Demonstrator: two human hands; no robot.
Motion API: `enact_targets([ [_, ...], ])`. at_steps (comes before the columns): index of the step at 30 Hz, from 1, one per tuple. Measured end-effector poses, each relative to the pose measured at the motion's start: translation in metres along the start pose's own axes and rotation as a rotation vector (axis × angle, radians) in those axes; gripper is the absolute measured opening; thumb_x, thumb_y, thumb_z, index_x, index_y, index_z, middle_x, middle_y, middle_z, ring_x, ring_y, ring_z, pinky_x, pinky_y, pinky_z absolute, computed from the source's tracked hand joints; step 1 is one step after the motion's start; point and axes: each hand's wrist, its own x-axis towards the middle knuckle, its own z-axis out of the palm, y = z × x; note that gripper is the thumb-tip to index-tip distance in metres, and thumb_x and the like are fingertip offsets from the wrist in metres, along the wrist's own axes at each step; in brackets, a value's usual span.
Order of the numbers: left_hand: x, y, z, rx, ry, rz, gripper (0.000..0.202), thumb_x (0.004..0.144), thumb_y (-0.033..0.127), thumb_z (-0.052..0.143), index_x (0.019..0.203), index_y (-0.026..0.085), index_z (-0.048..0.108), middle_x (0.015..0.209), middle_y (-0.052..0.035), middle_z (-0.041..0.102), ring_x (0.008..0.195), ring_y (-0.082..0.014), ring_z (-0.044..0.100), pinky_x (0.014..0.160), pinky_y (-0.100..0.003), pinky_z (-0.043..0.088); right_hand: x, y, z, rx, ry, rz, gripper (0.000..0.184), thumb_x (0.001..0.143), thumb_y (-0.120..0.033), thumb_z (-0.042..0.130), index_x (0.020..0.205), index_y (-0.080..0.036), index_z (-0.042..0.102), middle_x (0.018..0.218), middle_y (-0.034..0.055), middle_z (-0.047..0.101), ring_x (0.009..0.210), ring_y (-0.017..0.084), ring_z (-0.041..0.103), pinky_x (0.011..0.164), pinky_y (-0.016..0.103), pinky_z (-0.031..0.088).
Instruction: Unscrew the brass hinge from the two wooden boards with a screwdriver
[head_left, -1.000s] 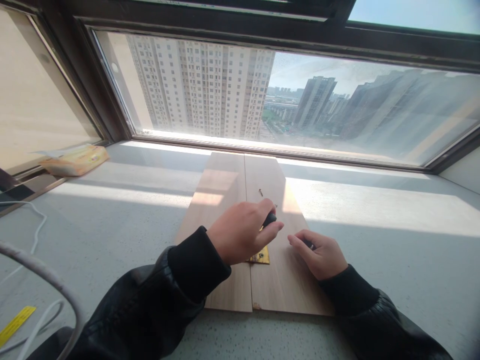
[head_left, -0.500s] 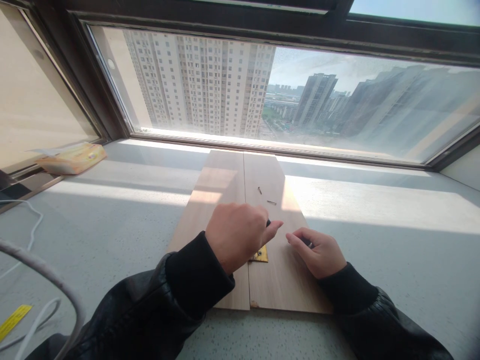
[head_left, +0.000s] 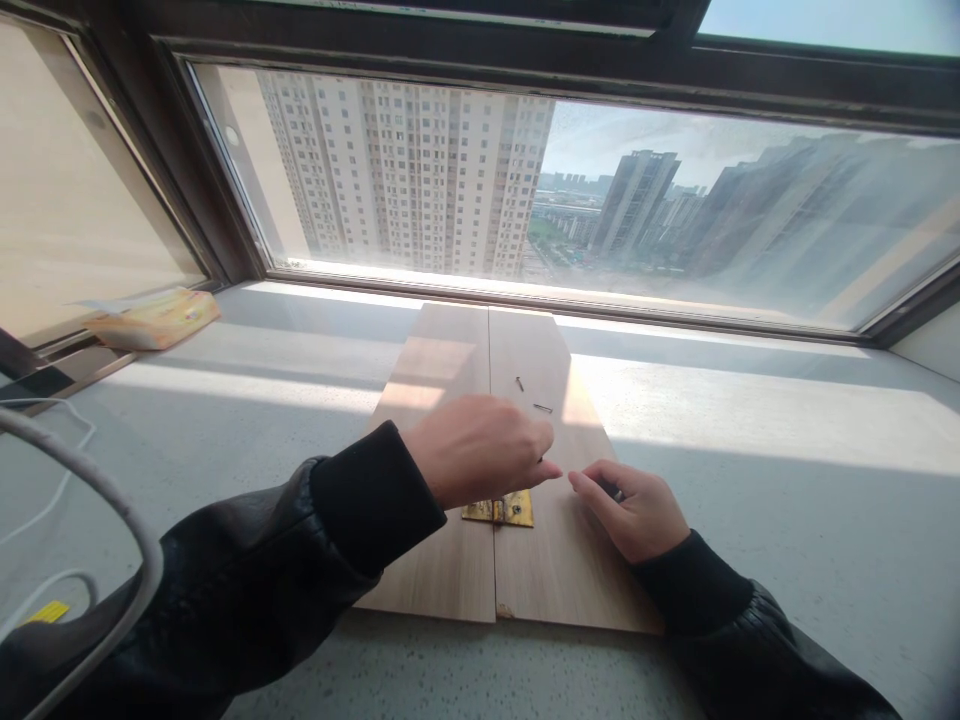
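Two light wooden boards (head_left: 450, 570) lie side by side on the grey sill, with a brass hinge (head_left: 501, 511) across their seam. My left hand (head_left: 480, 448) hovers just above the hinge, fingers closed round a dark-handled tool that is almost wholly hidden by the hand. My right hand (head_left: 637, 508) rests on the right board beside the hinge, fingers curled round something small and dark. Its fingertips nearly touch those of the left hand. Two loose screws (head_left: 530, 396) lie on the right board beyond my hands.
The grey speckled sill (head_left: 750, 470) runs under a wide window (head_left: 600, 200). A yellow tissue pack (head_left: 154, 318) sits at the far left. White cables (head_left: 82, 480) loop at the left edge, near a yellow tag (head_left: 46, 612).
My left hand has shifted a little left and turned, hiding the dark handle and baring more of the hinge. The right hand has stayed in place.
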Motion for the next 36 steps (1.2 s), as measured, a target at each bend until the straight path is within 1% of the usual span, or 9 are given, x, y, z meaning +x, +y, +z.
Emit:
enact_targets([
  [11, -0.011, 0.010, 0.020, -0.018, 0.227, -0.271, 0.058, 0.087, 0.058, 0.029, 0.063, 0.016, 0.061, 0.049, -0.0041, 0.055, 0.044, -0.0143, 0.047, 0.043, -0.024, 0.021, -0.001, -0.001, -0.001, 0.010, 0.015, 0.004, 0.040, 0.081, -0.049, 0.045, 0.058, -0.019, 0.058, 0.052, -0.0007, 0.052, 0.050, 0.013, 0.046, 0.052, 0.027, 0.036],
  [14, -0.009, 0.011, 0.024, -0.055, 0.284, -0.301, 0.058, 0.086, 0.058, 0.031, 0.060, 0.016, 0.062, 0.047, -0.0033, 0.053, 0.043, -0.0128, 0.044, 0.044, -0.024, 0.019, -0.001, -0.017, -0.012, 0.024, 0.028, -0.002, 0.045, 0.084, -0.051, 0.041, 0.059, -0.019, 0.058, 0.053, 0.0006, 0.054, 0.050, 0.013, 0.048, 0.053, 0.027, 0.037],
  [16, -0.007, 0.011, 0.029, -0.102, 0.316, -0.291, 0.054, 0.084, 0.057, 0.035, 0.060, 0.016, 0.061, 0.047, -0.0015, 0.051, 0.042, -0.0110, 0.042, 0.044, -0.024, 0.019, 0.002, -0.040, -0.026, -0.015, 0.028, -0.056, 0.052, 0.086, -0.055, 0.034, 0.056, -0.019, 0.057, 0.050, 0.0016, 0.052, 0.047, 0.013, 0.046, 0.049, 0.028, 0.033],
  [19, -0.006, 0.010, 0.036, -0.210, 0.351, -0.270, 0.045, 0.082, 0.050, 0.043, 0.057, 0.015, 0.057, 0.046, 0.0017, 0.047, 0.042, -0.0084, 0.036, 0.043, -0.022, 0.019, 0.009, -0.085, -0.044, -0.308, -0.006, -0.196, 0.062, 0.081, -0.067, 0.029, 0.044, -0.021, 0.048, 0.040, 0.0021, 0.042, 0.037, 0.012, 0.035, 0.040, 0.028, 0.021],
  [23, -0.011, 0.002, 0.045, -0.430, 0.346, -0.274, 0.038, 0.077, 0.046, 0.052, 0.056, 0.015, 0.053, 0.047, 0.0046, 0.042, 0.044, -0.0065, 0.033, 0.043, -0.020, 0.023, 0.022, -0.122, -0.048, -0.623, -0.105, -0.260, 0.064, 0.077, -0.071, 0.035, 0.040, -0.020, 0.047, 0.038, 0.0031, 0.038, 0.031, 0.009, 0.025, 0.040, 0.028, 0.013],
  [26, -0.016, -0.006, 0.046, -0.575, 0.339, -0.246, 0.034, 0.075, 0.046, 0.056, 0.062, 0.014, 0.056, 0.053, 0.0039, 0.047, 0.049, -0.0070, 0.039, 0.046, -0.019, 0.029, 0.029, -0.122, -0.043, -0.674, -0.150, -0.286, 0.060, 0.083, -0.063, 0.032, 0.047, -0.021, 0.053, 0.044, 0.0044, 0.045, 0.034, 0.010, 0.031, 0.043, 0.027, 0.014],
  [31, -0.014, -0.014, 0.043, -0.739, 0.368, -0.125, 0.025, 0.076, 0.035, 0.060, 0.090, 0.014, 0.064, 0.078, -0.0014, 0.059, 0.069, -0.0101, 0.051, 0.063, -0.022, 0.041, 0.036, -0.114, -0.043, -0.719, -0.251, -0.390, 0.051, 0.089, -0.049, 0.027, 0.058, -0.021, 0.056, 0.050, 0.0046, 0.052, 0.038, 0.012, 0.038, 0.043, 0.029, 0.016],
  [34, -0.012, -0.015, 0.044, -0.788, 0.348, -0.009, 0.018, 0.080, 0.027, 0.057, 0.086, 0.013, 0.066, 0.084, -0.0040, 0.061, 0.081, -0.0114, 0.053, 0.074, -0.022, 0.041, 0.041, -0.115, -0.047, -0.683, -0.353, -0.480, 0.046, 0.090, -0.044, 0.027, 0.060, -0.020, 0.052, 0.053, 0.0034, 0.053, 0.041, 0.013, 0.040, 0.043, 0.029, 0.020],
  [36, -0.011, -0.013, 0.046, -0.777, 0.354, -0.009, 0.018, 0.081, 0.027, 0.056, 0.083, 0.012, 0.067, 0.083, -0.0039, 0.062, 0.081, -0.0122, 0.052, 0.074, -0.023, 0.041, 0.045, -0.114, -0.050, -0.633, -0.415, -0.521, 0.039, 0.090, -0.041, 0.031, 0.064, -0.020, 0.051, 0.058, 0.0029, 0.055, 0.045, 0.013, 0.043, 0.044, 0.028, 0.025],
])
